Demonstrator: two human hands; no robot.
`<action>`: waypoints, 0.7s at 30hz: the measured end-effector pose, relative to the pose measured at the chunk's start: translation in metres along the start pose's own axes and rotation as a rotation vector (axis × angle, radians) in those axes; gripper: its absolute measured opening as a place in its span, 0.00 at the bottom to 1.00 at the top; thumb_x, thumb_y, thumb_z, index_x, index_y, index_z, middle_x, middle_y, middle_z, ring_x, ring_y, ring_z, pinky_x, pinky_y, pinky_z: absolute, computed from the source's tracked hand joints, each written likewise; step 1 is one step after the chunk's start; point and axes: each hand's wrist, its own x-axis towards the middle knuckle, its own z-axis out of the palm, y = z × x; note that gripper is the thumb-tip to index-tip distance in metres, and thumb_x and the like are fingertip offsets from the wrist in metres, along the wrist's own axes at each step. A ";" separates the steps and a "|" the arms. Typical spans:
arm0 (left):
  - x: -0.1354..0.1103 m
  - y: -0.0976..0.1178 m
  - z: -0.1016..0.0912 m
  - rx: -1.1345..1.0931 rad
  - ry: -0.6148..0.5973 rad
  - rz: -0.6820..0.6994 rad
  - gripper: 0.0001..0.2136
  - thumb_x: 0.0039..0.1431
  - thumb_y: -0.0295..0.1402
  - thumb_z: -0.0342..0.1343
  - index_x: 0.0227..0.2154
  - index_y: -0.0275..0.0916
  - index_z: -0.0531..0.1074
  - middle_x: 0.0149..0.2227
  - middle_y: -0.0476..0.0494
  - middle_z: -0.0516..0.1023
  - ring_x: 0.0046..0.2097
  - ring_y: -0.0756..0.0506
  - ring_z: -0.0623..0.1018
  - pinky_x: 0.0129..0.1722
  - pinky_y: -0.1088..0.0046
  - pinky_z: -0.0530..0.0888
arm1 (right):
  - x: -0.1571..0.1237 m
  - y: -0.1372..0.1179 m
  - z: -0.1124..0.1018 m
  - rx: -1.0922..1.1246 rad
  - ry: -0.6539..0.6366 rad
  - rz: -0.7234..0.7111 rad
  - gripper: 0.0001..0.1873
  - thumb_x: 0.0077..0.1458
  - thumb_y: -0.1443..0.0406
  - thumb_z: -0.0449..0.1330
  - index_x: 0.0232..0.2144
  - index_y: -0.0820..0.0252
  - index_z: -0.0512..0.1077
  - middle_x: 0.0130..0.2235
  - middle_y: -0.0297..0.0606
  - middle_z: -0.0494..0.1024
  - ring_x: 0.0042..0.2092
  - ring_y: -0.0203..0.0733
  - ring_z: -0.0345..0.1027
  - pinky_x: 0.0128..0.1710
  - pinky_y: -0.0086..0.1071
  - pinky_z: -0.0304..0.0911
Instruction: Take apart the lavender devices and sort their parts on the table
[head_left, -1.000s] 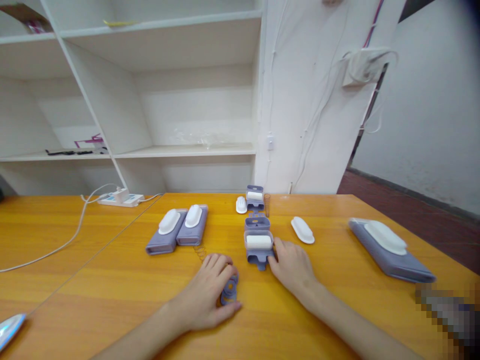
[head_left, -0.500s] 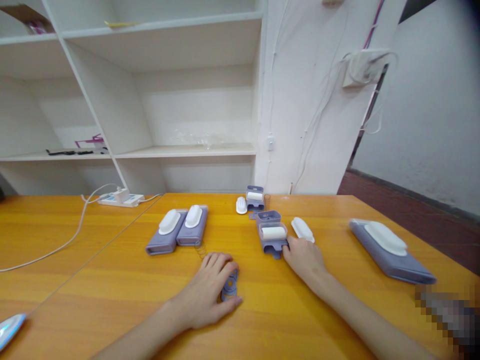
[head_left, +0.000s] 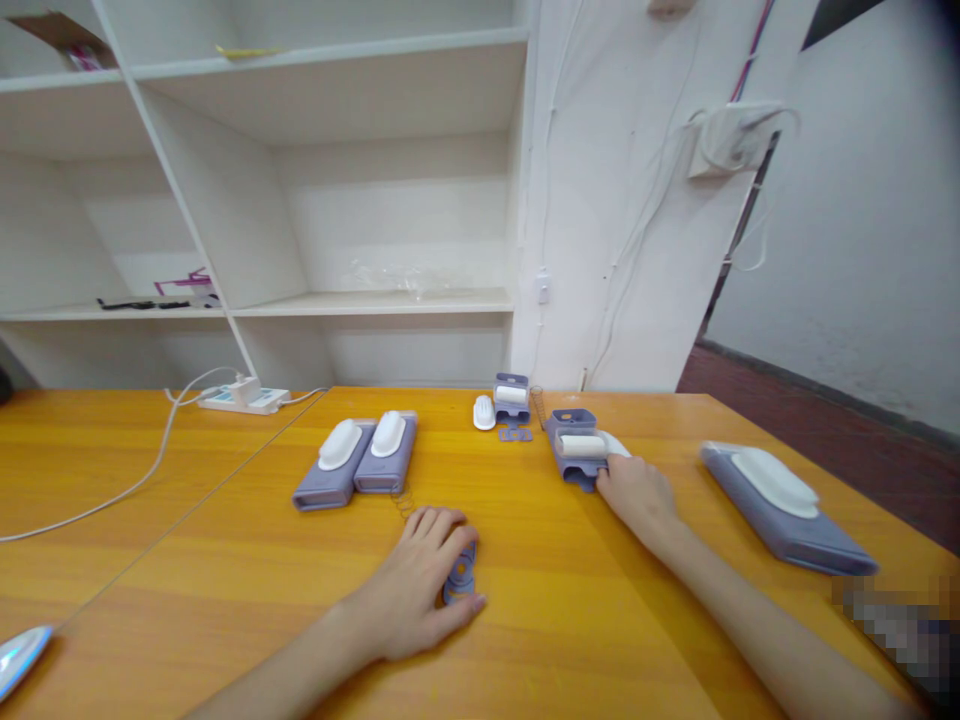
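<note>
My right hand (head_left: 641, 495) grips the near corner of an opened purple-grey plastic case (head_left: 574, 475) that stands on the table. A white roller (head_left: 583, 446) lies across this case. Behind it, a white oval cover (head_left: 613, 443) is partly hidden by the case and my fingers. My left hand (head_left: 424, 580) rests on the table with its fingers apart, over a flat blue-grey plastic part (head_left: 460, 573) with round cut-outs. Just beyond those fingertips lies a thin wire coil (head_left: 403, 502).
Two closed purple-grey cases (head_left: 335, 482) with white covers lie at left, another case (head_left: 787, 515) at right. Farther back stand an opened case (head_left: 512, 407), a white cover (head_left: 484, 412), a coil (head_left: 538, 405) and a flat part (head_left: 515, 434). A power strip (head_left: 244, 399) sits at the back left.
My right hand has shifted the opened case to the right and slightly back, so that it now partly covers the white oval cover. My left hand has stayed in place.
</note>
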 end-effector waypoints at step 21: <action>-0.001 0.001 -0.001 0.003 0.008 -0.003 0.20 0.55 0.43 0.53 0.49 0.44 0.61 0.50 0.42 0.63 0.49 0.40 0.63 0.52 0.60 0.61 | 0.004 0.030 0.003 -0.035 -0.011 0.037 0.16 0.57 0.62 0.49 0.34 0.64 0.75 0.36 0.55 0.78 0.38 0.54 0.73 0.35 0.38 0.63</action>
